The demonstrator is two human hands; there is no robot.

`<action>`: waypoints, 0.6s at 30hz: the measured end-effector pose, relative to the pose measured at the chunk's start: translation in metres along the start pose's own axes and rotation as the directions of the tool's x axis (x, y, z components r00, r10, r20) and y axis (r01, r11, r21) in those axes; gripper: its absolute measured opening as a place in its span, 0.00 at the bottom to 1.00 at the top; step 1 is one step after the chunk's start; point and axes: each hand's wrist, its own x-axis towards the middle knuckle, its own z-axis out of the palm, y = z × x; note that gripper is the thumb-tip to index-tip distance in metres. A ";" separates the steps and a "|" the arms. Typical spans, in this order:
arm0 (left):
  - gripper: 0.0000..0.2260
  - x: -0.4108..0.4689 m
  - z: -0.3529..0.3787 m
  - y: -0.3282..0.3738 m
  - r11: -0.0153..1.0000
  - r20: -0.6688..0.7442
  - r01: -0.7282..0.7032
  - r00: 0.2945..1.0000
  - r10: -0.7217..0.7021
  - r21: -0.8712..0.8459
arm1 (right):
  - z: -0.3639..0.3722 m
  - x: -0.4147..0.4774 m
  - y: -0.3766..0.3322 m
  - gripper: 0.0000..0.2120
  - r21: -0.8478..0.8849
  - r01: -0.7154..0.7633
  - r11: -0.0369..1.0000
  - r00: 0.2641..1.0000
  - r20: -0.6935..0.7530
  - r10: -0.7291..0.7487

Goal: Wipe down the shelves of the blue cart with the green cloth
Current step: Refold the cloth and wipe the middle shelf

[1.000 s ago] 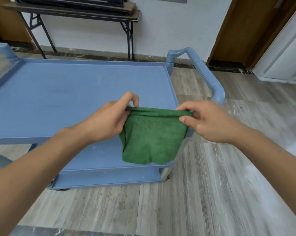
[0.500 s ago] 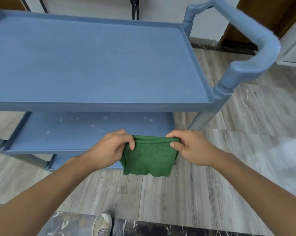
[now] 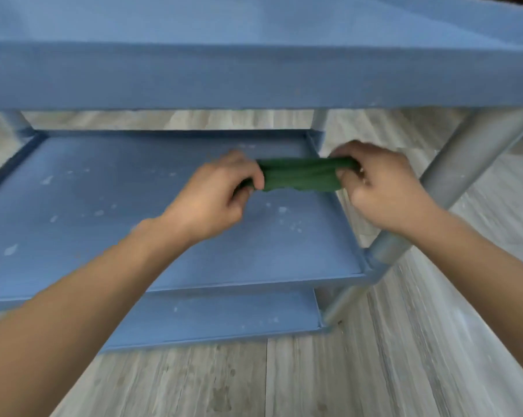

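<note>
The blue cart fills the view, its top shelf edge [image 3: 254, 76] running across the upper frame. Below it lies the middle shelf [image 3: 82, 224], speckled with pale spots. The green cloth [image 3: 299, 177] is bunched into a narrow band, stretched level above the right part of the middle shelf. My left hand [image 3: 215, 197] grips its left end and my right hand [image 3: 383, 188] grips its right end. Both hands reach in under the top shelf. A strip of the bottom shelf [image 3: 224, 320] shows beneath, also spotted.
A grey cart post [image 3: 452, 188] slants down just right of my right hand, and two rear posts show behind. The raised rim of the middle shelf [image 3: 347, 224] runs under my right wrist. Grey wood-look floor [image 3: 374, 371] lies in front and to the right.
My view has dropped from above the top shelf to the level of the middle shelf. Both hands have carried the cloth forward under the top shelf, and the hanging cloth is now gathered into a tight band.
</note>
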 end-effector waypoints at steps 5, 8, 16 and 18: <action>0.10 -0.088 0.069 0.007 0.998 0.213 -0.059 0.976 0.054 0.018 | 0.055 -0.097 0.019 0.13 -0.125 0.047 0.991 0.953 0.303 -0.007; 0.07 -0.122 0.096 0.017 0.986 0.235 -0.091 0.970 0.056 0.137 | 0.078 -0.134 0.026 0.16 -0.174 0.046 0.984 0.928 0.372 0.022; 0.05 -0.113 0.087 0.021 0.969 0.041 0.247 0.968 -0.248 0.016 | 0.105 -0.100 -0.020 0.25 -0.098 -0.029 0.995 0.981 0.188 0.047; 0.06 -0.114 0.088 0.018 0.938 -0.027 0.309 0.951 -0.309 0.154 | 0.114 -0.086 -0.024 0.22 -0.096 -0.049 0.994 0.969 0.238 0.071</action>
